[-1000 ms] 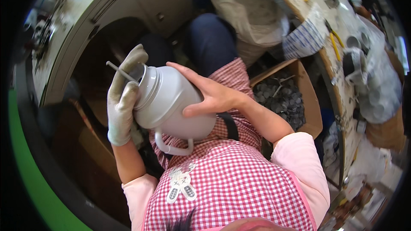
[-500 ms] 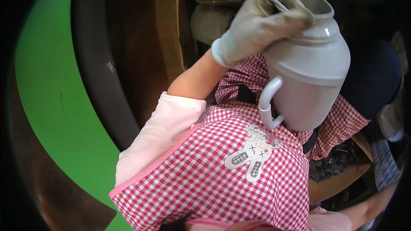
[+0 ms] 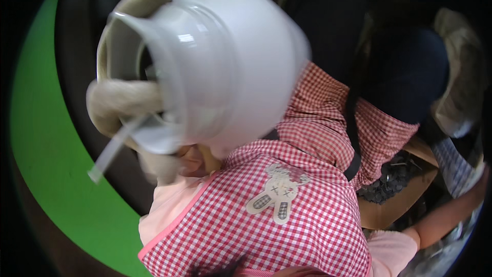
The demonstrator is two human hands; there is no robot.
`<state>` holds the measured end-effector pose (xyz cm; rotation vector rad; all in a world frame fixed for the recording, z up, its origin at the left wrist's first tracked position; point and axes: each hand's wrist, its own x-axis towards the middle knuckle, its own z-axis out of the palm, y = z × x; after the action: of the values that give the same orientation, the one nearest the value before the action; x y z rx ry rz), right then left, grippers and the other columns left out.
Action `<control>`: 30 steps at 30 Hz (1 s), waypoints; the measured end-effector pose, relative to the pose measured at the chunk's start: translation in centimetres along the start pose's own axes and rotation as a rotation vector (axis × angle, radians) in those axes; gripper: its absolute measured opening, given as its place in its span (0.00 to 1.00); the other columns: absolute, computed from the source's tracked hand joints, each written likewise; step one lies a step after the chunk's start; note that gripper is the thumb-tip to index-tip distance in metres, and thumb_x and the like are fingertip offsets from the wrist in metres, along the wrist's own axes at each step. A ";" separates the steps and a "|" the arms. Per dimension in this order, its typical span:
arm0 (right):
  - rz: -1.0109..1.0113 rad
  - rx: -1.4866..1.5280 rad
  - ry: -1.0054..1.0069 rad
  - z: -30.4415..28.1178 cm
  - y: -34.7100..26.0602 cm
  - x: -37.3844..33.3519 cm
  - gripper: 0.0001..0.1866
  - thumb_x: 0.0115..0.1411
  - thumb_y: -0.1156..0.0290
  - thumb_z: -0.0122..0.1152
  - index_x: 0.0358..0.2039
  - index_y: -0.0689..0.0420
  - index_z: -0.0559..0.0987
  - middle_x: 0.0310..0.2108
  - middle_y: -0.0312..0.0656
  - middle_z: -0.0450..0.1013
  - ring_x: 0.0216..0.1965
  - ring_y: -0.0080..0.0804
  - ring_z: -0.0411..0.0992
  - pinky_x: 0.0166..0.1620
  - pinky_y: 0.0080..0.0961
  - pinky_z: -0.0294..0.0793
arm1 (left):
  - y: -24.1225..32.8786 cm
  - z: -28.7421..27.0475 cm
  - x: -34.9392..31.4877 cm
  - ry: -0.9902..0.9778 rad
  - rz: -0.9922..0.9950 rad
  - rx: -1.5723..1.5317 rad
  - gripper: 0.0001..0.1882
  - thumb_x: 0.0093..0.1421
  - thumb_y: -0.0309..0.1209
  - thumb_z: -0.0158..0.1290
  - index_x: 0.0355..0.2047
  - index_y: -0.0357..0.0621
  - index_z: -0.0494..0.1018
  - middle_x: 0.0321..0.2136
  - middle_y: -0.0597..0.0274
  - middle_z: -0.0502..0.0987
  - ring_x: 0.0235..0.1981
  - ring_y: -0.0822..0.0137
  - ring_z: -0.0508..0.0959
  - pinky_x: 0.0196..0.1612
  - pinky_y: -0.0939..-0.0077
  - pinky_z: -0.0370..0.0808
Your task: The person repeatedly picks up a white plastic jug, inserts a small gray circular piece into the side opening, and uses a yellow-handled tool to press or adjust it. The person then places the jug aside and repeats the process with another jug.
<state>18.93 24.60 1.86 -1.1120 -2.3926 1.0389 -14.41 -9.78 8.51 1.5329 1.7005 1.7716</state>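
My left hand [image 3: 125, 100], in an off-white work glove, is closed around the open rim of a white jug [image 3: 251, 66]. The jug lies tipped over, with its mouth toward the left and its rounded body toward the right, above my lap. A thin whitish plastic stick [image 3: 115, 149] pokes out from beside the gloved fingers, slanting down to the left. Motion blurs the glove and the rim, and the jug's handle is hidden. Of my right arm, only the bare forearm [image 3: 448, 218] shows at the right edge; that hand is outside the picture.
A long green surface [image 3: 38, 138] with a black border [image 3: 77, 72] curves down the left side. Low on the right, a cardboard box [image 3: 376, 215] holds many small dark grey pieces [image 3: 389, 182]. Clear plastic bagging [image 3: 446, 259] lies near my right forearm.
My left hand has carried the jug left and toward me. The jug has turned from nearly upright onto its side, its mouth now toward the left. The stick now points down-left.
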 end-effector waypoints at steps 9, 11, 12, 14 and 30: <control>-0.835 -0.390 -0.309 6.9 -14.8 -5.4 0.17 0.56 0.68 0.68 0.45 0.59 0.79 0.34 0.39 0.73 0.34 0.36 0.75 0.31 0.31 0.75 | -1.2 5.0 -1.0 -0.527 0.247 0.433 0.30 0.32 0.50 0.76 0.28 0.45 0.75 0.48 0.39 0.81 0.50 0.41 0.83 0.57 0.45 0.76; -0.888 -0.535 -0.248 8.2 -14.3 -6.2 0.17 0.57 0.65 0.68 0.44 0.59 0.78 0.33 0.37 0.73 0.32 0.33 0.74 0.30 0.29 0.74 | -1.5 5.8 -1.3 -0.540 0.289 0.424 0.30 0.33 0.49 0.77 0.28 0.44 0.75 0.47 0.39 0.81 0.50 0.40 0.83 0.57 0.45 0.76; -0.911 -0.585 -0.190 8.7 -13.9 -6.5 0.17 0.57 0.64 0.68 0.42 0.59 0.78 0.33 0.37 0.72 0.31 0.32 0.73 0.30 0.28 0.74 | -1.6 6.2 -1.5 -0.549 0.294 0.432 0.29 0.33 0.48 0.77 0.28 0.44 0.74 0.47 0.40 0.81 0.50 0.40 0.83 0.58 0.45 0.76; -0.921 -0.658 -0.088 10.0 -12.9 -7.1 0.13 0.56 0.65 0.66 0.38 0.57 0.77 0.30 0.35 0.70 0.28 0.29 0.72 0.27 0.26 0.73 | -1.7 7.4 -2.0 -0.538 0.321 0.459 0.27 0.35 0.46 0.76 0.25 0.44 0.73 0.47 0.40 0.82 0.50 0.42 0.82 0.58 0.46 0.76; 0.464 0.260 -1.241 7.4 -13.0 -6.7 0.26 0.78 0.56 0.36 0.34 0.63 0.74 0.15 0.36 0.70 0.12 0.24 0.69 0.19 0.21 0.73 | -1.1 9.8 -4.5 -0.512 0.438 0.716 0.20 0.46 0.44 0.67 0.28 0.45 0.71 0.53 0.55 0.81 0.57 0.54 0.79 0.63 0.55 0.73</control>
<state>12.38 10.27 6.36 -1.0939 -2.6236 2.7368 -5.39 -7.23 3.11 2.5342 1.8972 0.7559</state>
